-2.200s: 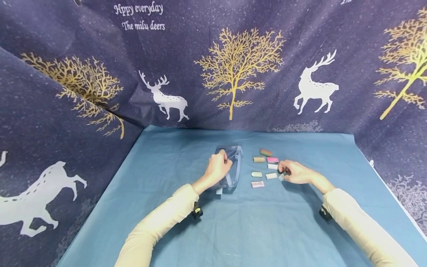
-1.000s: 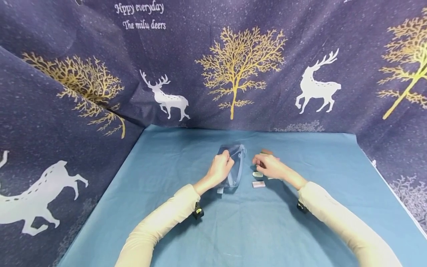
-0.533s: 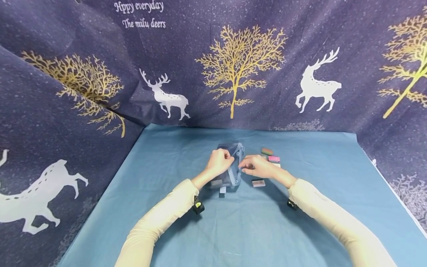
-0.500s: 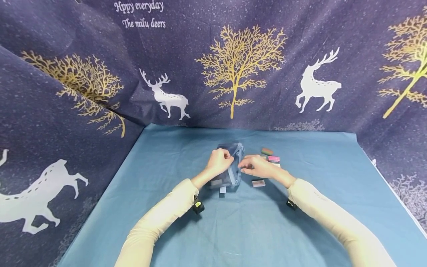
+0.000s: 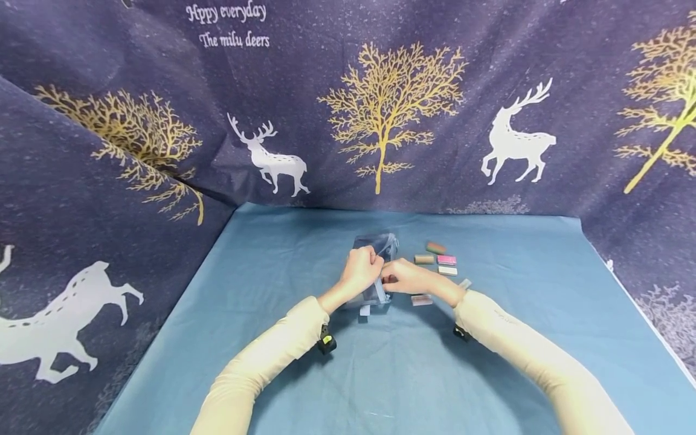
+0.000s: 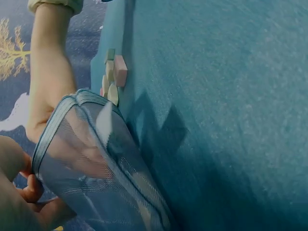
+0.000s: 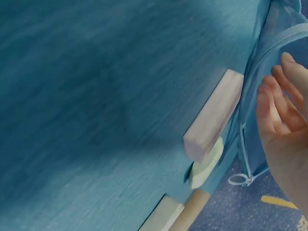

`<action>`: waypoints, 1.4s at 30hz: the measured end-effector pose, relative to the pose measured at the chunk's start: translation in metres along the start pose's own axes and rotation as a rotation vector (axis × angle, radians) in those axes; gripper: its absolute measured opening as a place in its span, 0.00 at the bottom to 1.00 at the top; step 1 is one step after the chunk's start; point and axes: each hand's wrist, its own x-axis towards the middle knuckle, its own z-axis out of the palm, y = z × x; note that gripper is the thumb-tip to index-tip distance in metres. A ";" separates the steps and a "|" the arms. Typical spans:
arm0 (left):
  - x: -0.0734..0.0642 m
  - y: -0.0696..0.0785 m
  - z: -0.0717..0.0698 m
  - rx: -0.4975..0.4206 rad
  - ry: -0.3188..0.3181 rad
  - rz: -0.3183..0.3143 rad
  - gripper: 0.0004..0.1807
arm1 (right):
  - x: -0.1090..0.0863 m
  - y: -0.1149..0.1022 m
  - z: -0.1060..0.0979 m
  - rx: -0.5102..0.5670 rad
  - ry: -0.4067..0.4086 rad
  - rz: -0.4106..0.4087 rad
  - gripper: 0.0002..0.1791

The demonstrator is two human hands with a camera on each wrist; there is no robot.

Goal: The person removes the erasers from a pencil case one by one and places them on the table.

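My left hand pinches the edge of a blue mesh zipper pouch and holds its mouth up. My right hand reaches into that mouth. Through the mesh in the left wrist view, its fingers show inside the pouch. Nothing shows between the loosely bent fingers in the right wrist view. Small block erasers lie just right of the pouch: a pinkish-white eraser is closest, with a pale oval eraser beside it.
Farther back lie a red-and-green eraser, a tan eraser, a pink eraser and a white eraser. A pale eraser is partly behind the right wrist. Blue cloth covers the table; a printed curtain hangs behind.
My right hand has moved left from the erasers, past the pouch's rim and into its mouth. The left hand stays at the pouch, slightly shifted. The tan eraser is back in sight.
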 end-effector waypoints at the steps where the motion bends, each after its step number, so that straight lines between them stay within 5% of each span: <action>1: -0.001 0.001 0.001 0.019 0.013 0.011 0.16 | 0.001 -0.001 0.001 0.001 -0.012 0.011 0.07; 10: -0.006 0.011 0.002 0.244 0.070 0.008 0.17 | 0.006 -0.006 0.007 0.030 -0.059 0.084 0.09; 14: -0.008 0.013 0.002 0.307 0.096 0.030 0.17 | 0.007 -0.006 0.009 0.038 -0.034 0.051 0.23; 28: -0.012 0.019 0.010 0.295 0.013 0.007 0.10 | 0.013 0.008 0.026 -0.024 0.093 -0.174 0.13; 31: -0.012 0.020 0.010 0.324 0.018 0.022 0.09 | 0.015 0.018 0.033 0.000 0.132 -0.240 0.11; 33: -0.012 0.021 0.010 0.322 0.019 0.026 0.09 | 0.019 0.045 0.048 -0.009 0.182 -0.296 0.15; 38: -0.012 0.020 0.009 0.300 0.004 0.025 0.10 | 0.026 0.103 0.078 0.005 0.151 -0.244 0.22; 42: -0.012 0.018 0.010 0.282 -0.006 0.013 0.10 | 0.021 0.070 0.059 0.035 0.089 -0.196 0.24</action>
